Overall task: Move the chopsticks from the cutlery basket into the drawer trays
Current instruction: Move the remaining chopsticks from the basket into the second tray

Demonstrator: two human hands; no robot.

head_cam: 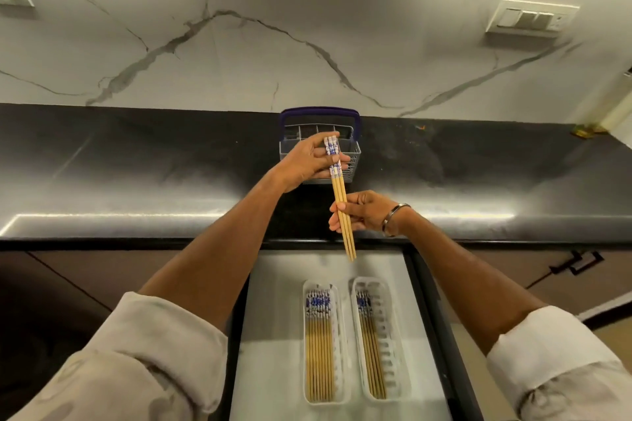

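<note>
I hold a small bundle of chopsticks [339, 196], bamboo with blue-and-white patterned tops, in front of the grey cutlery basket [354, 150] with its blue handle. My left hand [307, 162] grips the patterned top ends. My right hand [362, 212] pinches the bamboo shafts lower down. The tips point down over the open drawer [273, 335]. Two white trays lie in the drawer: the left tray [338, 345] and the right tray [396, 345], each holding several chopsticks.
The basket stands on a dark glossy countertop [136, 181] against a marble-patterned wall. Switch plates [531, 17] sit on the wall at right. A cabinet handle [578, 265] shows to the right of the drawer.
</note>
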